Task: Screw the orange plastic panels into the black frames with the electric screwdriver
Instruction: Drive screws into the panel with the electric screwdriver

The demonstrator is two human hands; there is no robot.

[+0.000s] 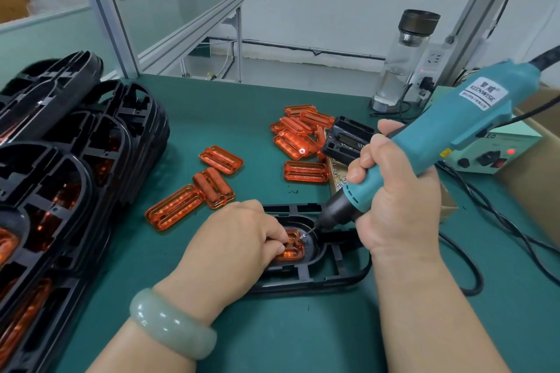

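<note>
A black frame (333, 274) lies flat on the green bench in front of me. An orange panel (293, 247) sits in its oval recess. My left hand (239, 239) rests on the frame, its curled fingertips pinching the panel's left side. My right hand (394, 206) grips the teal electric screwdriver (448, 142), tilted down to the left. The bit tip (306, 233) carries a small screw at the panel's upper right corner.
Stacked black frames (69, 166) with orange panels fill the left side. Loose orange panels (218, 179) lie mid-bench, and a pile of orange panels (298, 136) lies farther back. A screw box (336, 172), a power supply (497, 154), a glass bottle (400, 63) and black cables (485, 221) stand at the right.
</note>
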